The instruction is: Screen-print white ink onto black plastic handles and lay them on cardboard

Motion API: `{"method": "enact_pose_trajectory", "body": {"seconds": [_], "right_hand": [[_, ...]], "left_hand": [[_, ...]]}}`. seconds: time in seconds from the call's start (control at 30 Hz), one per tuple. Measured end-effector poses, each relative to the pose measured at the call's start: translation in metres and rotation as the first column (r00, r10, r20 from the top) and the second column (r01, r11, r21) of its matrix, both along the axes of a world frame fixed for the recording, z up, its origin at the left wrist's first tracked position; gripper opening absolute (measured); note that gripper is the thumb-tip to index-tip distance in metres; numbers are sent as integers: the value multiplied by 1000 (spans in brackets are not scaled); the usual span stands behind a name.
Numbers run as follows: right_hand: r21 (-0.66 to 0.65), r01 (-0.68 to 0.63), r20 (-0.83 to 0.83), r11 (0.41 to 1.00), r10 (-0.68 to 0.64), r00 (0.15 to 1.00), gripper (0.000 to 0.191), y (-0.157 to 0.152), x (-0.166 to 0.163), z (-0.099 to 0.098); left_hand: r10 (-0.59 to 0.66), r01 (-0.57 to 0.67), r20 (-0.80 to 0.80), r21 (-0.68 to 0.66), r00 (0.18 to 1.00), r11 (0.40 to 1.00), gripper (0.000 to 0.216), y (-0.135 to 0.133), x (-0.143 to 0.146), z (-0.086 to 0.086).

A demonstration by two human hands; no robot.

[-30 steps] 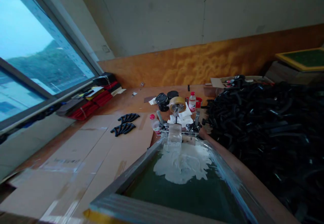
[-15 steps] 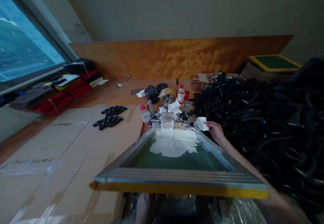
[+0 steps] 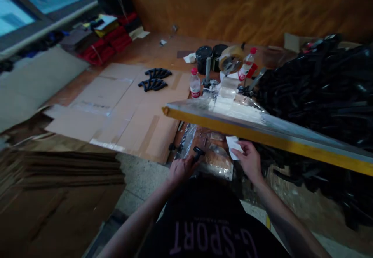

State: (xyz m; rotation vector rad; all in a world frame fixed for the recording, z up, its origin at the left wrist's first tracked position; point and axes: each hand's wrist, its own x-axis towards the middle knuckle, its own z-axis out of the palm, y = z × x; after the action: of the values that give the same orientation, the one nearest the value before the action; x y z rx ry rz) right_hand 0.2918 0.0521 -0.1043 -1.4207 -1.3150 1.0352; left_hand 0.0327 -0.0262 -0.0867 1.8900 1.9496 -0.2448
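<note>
My left hand is closed around a black curved plastic part, whose end sticks out past the fingers. In my right hand, a folded white tissue is pinched between thumb and fingers. Both hands are at the table's front edge, just below a raised screen-printing frame with a yellow edge. White ink lies on the mesh towards its hinged back end. Under the frame, a clear plastic-covered board lies between my hands.
Cardboard sheets cover the table's left side, with several black parts in two small groups. A heap of black parts fills the right. Behind the frame stand a bottle and a tape roll. Flattened boxes are stacked at lower left.
The view has tipped down. My right hand, with the tissue, has come from beside the frame to in front of and below it. The frame is now tilted, and my left hand shows clearly.
</note>
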Motion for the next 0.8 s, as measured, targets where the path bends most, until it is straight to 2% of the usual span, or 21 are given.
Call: {"method": "enact_pose_trajectory", "body": {"seconds": [0.07, 0.13, 0.23, 0.3, 0.4, 0.5, 0.6, 0.67, 0.8], "right_hand": [[28, -138, 115, 990, 134, 984, 28, -7, -38, 0], [37, -302, 183, 953, 291, 939, 22, -9, -69, -1], [13, -534, 230, 846, 517, 825, 18, -5, -96, -7], [2, -625, 290, 780, 598, 747, 14, 1, -104, -10], [-23, -661, 377, 750, 619, 689, 8, 11, -112, -11], [-63, -662, 423, 747, 621, 660, 9, 19, -125, -10], [-52, -644, 453, 763, 593, 665, 11, 20, -136, -13], [-37, -651, 465, 758, 590, 661, 13, 17, -136, -16], [-64, -691, 507, 720, 620, 600, 16, 11, -126, -20]], "left_hand": [[14, -15, -19, -18, 1000, 1000, 50, -5, -3, -3], [14, -14, -30, -20, 999, 1000, 51, -8, -5, -7], [-2, 2, -25, -2, 1000, 1000, 50, -8, -8, -12], [-10, 10, -13, 11, 1000, 1000, 50, -8, -9, -14], [-21, 21, 7, 23, 1000, 1000, 49, -8, -11, -14], [-29, 29, 9, 14, 1000, 999, 48, -7, -12, -13], [-33, 33, 11, 2, 999, 999, 46, -7, -13, -13], [-26, 26, 18, -1, 999, 1000, 45, -7, -13, -14], [-23, 23, 28, -10, 999, 1000, 46, -7, -13, -17]]}}
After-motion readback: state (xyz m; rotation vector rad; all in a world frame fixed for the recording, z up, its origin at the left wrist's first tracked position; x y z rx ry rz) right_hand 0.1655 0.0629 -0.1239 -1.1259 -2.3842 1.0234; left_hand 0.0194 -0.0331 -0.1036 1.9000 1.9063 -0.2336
